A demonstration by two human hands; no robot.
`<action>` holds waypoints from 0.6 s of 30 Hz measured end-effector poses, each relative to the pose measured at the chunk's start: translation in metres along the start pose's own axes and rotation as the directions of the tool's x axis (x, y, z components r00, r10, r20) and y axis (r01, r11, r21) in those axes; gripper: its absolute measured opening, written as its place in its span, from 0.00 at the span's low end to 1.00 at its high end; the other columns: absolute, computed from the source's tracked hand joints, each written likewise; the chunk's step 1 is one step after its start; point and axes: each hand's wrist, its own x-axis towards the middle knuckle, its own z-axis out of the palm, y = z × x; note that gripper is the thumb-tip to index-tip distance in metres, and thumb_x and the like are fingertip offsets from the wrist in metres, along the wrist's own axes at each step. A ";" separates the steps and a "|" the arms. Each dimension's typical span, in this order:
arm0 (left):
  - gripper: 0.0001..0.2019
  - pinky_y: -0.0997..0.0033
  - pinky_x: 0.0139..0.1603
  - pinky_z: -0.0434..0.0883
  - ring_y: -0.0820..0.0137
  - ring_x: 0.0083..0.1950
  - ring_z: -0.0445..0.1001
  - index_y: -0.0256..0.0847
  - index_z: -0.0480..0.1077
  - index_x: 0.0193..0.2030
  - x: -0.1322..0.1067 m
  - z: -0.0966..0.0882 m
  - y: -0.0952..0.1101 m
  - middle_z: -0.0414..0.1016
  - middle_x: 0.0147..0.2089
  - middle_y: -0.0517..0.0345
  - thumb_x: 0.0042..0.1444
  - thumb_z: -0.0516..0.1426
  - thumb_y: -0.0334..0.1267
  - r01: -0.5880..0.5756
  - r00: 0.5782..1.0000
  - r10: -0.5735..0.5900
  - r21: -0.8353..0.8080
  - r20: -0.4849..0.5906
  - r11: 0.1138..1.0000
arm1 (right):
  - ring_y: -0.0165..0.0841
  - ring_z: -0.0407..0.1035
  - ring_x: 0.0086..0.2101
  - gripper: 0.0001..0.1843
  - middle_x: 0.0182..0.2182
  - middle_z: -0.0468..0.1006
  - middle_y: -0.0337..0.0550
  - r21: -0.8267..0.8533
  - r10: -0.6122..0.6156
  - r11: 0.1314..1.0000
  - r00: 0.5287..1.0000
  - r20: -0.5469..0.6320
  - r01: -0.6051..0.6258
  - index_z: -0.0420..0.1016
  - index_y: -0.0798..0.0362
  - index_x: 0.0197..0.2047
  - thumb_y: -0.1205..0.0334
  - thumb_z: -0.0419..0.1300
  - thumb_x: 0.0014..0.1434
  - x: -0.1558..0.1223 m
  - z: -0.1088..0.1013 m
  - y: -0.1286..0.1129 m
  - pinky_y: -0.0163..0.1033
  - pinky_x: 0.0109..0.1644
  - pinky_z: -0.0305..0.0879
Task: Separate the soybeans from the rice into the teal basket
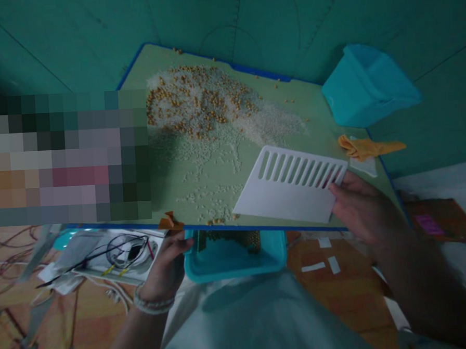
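Mixed heap (209, 103) spread across a green tabletop (325, 141)

Behind everything stretches a dark green backdrop (217, 19), marked with thin lines and one faint arc. A wooden floor (342, 314) shows below on both sides. The tabletop between them is pale green with a blue edge; its left end is hidden by a blurred block. Whitish grains and round golden beans lie across its far half in one heap, with thinner scatter toward the near edge.

One turquoise bin (363, 92) stands at the far right corner. One open box (143, 252) of tangled cables sits low on the left. One turquoise tray (230, 274) is below the table's near edge, a dark golden layer along its far side. One white scraper (285, 200), with a single row of slots, is above the right part of the tabletop, near the front.

Two hands are in view: the left hand (166, 264) grips the tray's left end, and the right hand (355, 209) pinches the scraper's right end. One orange cloth (364, 148) lies near the bin. One white beaded bracelet (153, 304) rings the left wrist. The beans and grains are too many to count.
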 end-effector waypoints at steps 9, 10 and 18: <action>0.06 0.64 0.37 0.73 0.54 0.36 0.79 0.40 0.81 0.25 0.001 -0.004 0.002 0.79 0.21 0.58 0.39 0.67 0.39 -0.020 0.999 0.019 -0.007 -0.027 1.000 | 0.44 0.69 0.54 0.09 0.48 0.79 0.44 0.006 0.033 0.999 0.999 0.015 -0.033 0.74 0.45 0.43 0.60 0.60 0.57 0.000 -0.001 0.001 0.55 0.56 0.65; 0.06 0.63 0.37 0.73 0.54 0.36 0.79 0.40 0.81 0.24 0.001 -0.004 0.002 0.79 0.21 0.58 0.39 0.67 0.39 -0.014 0.999 0.014 -0.007 -0.032 1.000 | 0.44 0.69 0.53 0.09 0.48 0.79 0.44 0.018 0.043 0.999 0.999 0.016 -0.044 0.74 0.45 0.43 0.60 0.60 0.57 0.000 -0.001 0.001 0.55 0.56 0.65; 0.04 0.61 0.36 0.74 0.51 0.37 0.80 0.43 0.80 0.22 0.001 0.000 0.002 0.81 0.23 0.59 0.38 0.67 0.40 -0.004 1.000 0.004 -0.009 -0.030 1.000 | 0.43 0.68 0.55 0.10 0.48 0.79 0.44 0.047 0.013 0.999 1.000 -0.017 -0.012 0.74 0.45 0.43 0.60 0.60 0.57 -0.002 0.004 -0.001 0.55 0.57 0.64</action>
